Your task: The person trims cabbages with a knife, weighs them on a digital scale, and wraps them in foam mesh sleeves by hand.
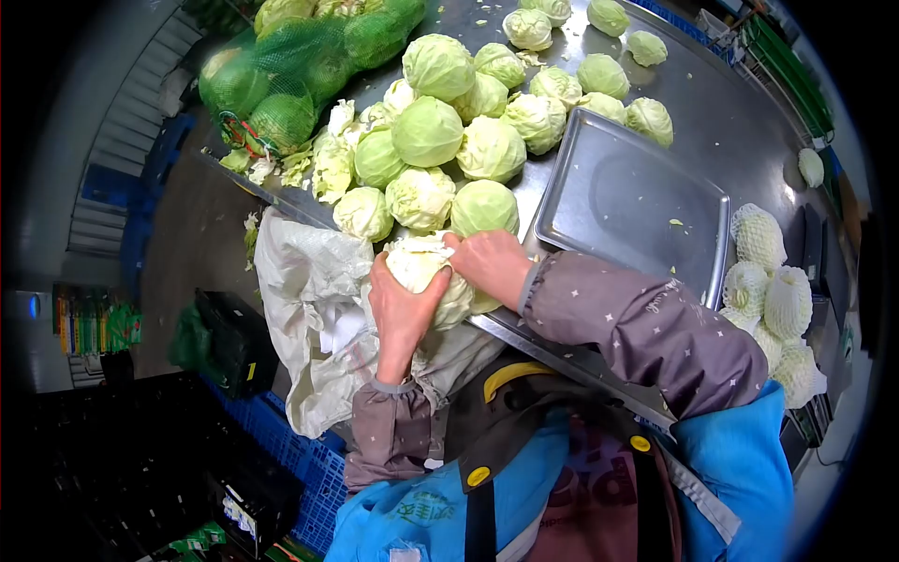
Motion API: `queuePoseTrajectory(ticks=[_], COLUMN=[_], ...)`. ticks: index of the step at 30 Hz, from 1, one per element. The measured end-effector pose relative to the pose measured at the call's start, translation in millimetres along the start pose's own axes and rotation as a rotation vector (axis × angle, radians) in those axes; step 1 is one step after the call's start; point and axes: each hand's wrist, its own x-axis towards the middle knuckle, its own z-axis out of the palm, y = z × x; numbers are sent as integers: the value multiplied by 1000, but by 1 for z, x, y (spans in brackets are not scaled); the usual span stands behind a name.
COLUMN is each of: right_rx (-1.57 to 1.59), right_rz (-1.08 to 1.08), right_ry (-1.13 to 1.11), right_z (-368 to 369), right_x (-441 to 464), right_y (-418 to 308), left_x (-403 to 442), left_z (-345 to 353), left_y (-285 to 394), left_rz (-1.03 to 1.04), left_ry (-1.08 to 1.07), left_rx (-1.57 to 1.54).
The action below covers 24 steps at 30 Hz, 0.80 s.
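At the table's near edge, my left hand (403,307) is wrapped round the near left side of a pale cabbage (420,264). My right hand (492,267) is curled closed against the top right of the same cabbage; its fingertips are hidden, so I cannot make out what they pinch. Ragged, whitish leaf edges show on top, between the hands. Just beyond is a heap of trimmed cabbages (429,131). Below and left of the held cabbage, a white woven sack (314,290) hangs open over the edge.
A shallow metal tray (637,187) lies right of the heap on the steel table (721,112). Cabbages in white foam nets (787,302) are grouped at far right. A green mesh bag of cabbages (300,70) lies at back left. Black crates (131,459) stand at lower left.
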Motion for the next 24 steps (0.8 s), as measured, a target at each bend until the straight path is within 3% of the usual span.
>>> queuePoseTrajectory(ticks=[11,13,14,15,16,17,18,20,22,23,24], right_rx=[-132,-240,-327,-323,-268,-212,-133,2,300,294,487], right_rz=[34,107,204,218,131,26,-32,-33,-10,-18,-16], right_ry=[36,-146,-513,-501,-313,-142,-47,-114,-250,-252,-178], right_z=[2,-6,-32,-19,8,28,21,-5,-37,-34,-29], right_x=[20,26,27,28,25,19,12,8,-2,-8,-17], right_y=[-16,-19,-18,-8,9,19,23,21,16,15,15], left_x=[3,-6,-20,-28,-41,-44,-46,-39,-48,-52,-56], left_z=[7,5,3,4,12,12,10,4,-4,-6,-3], left_y=[-19,-12,-1,8,8,5,-2,-24,-28,-30,-31], left_rz=[-59,-65,3,90,158,225,162,113,129,141,132], left_ry=[71,72,53,37,82,85,83,84,72,53,74], left_rx=[-128,-147,-56,36,170,93,-52,-281,-279,-278,-278])
